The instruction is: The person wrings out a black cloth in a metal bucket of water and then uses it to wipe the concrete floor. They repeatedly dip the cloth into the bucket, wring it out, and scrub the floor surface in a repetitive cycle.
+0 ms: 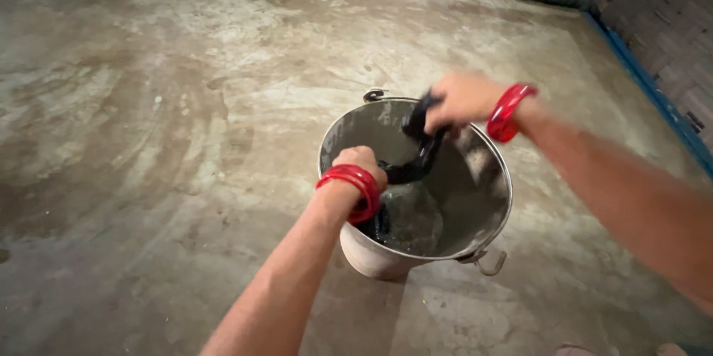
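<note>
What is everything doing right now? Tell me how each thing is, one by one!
Metal bucket: upright on the floor, open top, a little water at the bottom.
Dark cloth: wet-looking, stretched between both hands over the bucket.
Left hand: closed around the cloth's lower end.
Right hand: closed around the cloth's upper end.
Red bangles: one set on each wrist.
Concrete floor: stained, patchy.

Your bucket [486,178] is dull grey metal, its inner wall smeared and matt, with dark water [408,222] shining faintly at the bottom. The cloth [420,155] you grip in your left hand [360,163] and right hand [464,98] looks black, wet and limp, while the red bangles [509,111] on your wrists are glossy and smooth. Under you, the floor [148,141] is rough, stained concrete, matt all over.
</note>
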